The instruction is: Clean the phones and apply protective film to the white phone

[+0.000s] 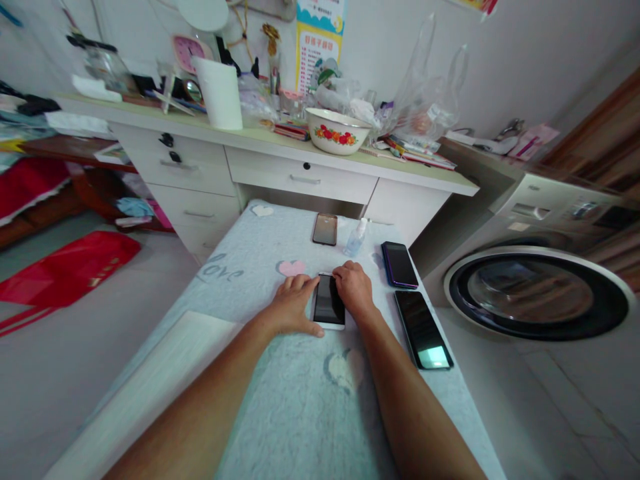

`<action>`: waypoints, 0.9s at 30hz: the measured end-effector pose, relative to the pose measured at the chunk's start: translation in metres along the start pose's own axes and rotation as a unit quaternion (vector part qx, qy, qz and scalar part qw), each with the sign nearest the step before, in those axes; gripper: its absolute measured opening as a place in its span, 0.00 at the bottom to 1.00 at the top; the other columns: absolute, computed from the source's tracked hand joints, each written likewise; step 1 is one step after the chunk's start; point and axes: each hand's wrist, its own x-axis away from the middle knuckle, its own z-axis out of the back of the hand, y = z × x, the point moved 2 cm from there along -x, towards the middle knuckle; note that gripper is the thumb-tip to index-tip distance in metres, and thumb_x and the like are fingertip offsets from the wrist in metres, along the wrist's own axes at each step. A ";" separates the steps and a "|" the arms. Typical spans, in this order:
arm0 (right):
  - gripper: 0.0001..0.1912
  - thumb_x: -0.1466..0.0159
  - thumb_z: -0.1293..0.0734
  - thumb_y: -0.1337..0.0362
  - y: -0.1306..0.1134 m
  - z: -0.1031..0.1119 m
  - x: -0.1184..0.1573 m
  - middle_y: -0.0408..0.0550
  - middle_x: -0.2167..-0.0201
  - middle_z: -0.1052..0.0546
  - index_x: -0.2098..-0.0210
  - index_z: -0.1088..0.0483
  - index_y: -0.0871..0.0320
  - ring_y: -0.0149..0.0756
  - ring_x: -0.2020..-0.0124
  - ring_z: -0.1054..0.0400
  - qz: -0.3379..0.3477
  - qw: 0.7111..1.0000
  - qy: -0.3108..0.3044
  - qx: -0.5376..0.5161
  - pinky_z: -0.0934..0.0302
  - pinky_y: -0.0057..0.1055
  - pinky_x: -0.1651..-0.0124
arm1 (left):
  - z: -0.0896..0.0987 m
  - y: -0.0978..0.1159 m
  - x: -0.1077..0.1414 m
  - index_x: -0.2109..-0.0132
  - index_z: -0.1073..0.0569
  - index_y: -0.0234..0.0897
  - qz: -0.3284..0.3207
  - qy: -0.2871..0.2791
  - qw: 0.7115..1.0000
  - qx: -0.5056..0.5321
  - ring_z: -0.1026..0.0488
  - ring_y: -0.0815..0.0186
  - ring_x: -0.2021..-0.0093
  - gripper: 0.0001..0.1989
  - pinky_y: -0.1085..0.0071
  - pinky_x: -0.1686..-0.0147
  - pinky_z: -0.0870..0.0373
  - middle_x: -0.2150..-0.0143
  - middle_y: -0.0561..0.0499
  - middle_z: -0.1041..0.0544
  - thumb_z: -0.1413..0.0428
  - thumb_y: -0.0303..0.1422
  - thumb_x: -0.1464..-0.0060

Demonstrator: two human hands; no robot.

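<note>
A smartphone (329, 303) with a dark screen and a white lower edge lies flat on the cloth-covered table. My left hand (295, 303) grips its left side, with the forefinger at the upper left corner and the thumb by the lower left corner. At the phone's upper right edge, my right hand (355, 287) has its fingers curled and pressed down; what lies beneath the fingertips is hidden. Just beyond the hands stands a clear spray bottle (356, 239). Farther back lies a brownish phone case (325, 229).
To the right lie a dark phone with a purple edge (399, 265) and a larger black phone (423, 330). A white board-like strip (165, 373) runs along the left. Behind is a desk (270, 143) bearing an enamel bowl (337, 133); a washing machine (535, 287) stands at right.
</note>
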 end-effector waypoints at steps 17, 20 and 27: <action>0.15 0.32 0.43 0.65 -0.004 0.002 0.001 0.49 0.60 0.29 0.58 0.25 0.52 0.38 0.57 0.41 0.063 0.998 -0.006 0.008 0.47 0.29 0.59 | 0.000 0.000 0.001 0.34 0.50 0.39 -0.004 0.007 1.000 -0.005 0.45 0.47 0.41 0.59 0.56 0.41 0.45 0.40 0.41 0.41 0.36 0.54 0.71; 0.15 0.31 0.43 0.65 0.003 0.004 0.003 0.50 0.61 0.29 0.59 0.24 0.53 0.38 0.57 0.41 0.054 0.998 -0.002 0.013 0.47 0.29 0.58 | -0.001 0.000 0.001 0.34 0.51 0.40 -0.005 0.007 1.000 -0.007 0.45 0.48 0.40 0.59 0.57 0.41 0.45 0.40 0.42 0.41 0.36 0.55 0.71; 0.16 0.31 0.43 0.63 0.019 0.004 0.008 0.50 0.63 0.28 0.59 0.24 0.53 0.39 0.57 0.40 0.022 1.000 0.016 0.013 0.48 0.30 0.58 | 0.002 0.002 0.001 0.34 0.51 0.40 0.004 -0.001 1.000 -0.005 0.45 0.48 0.40 0.59 0.57 0.40 0.46 0.39 0.42 0.42 0.36 0.54 0.71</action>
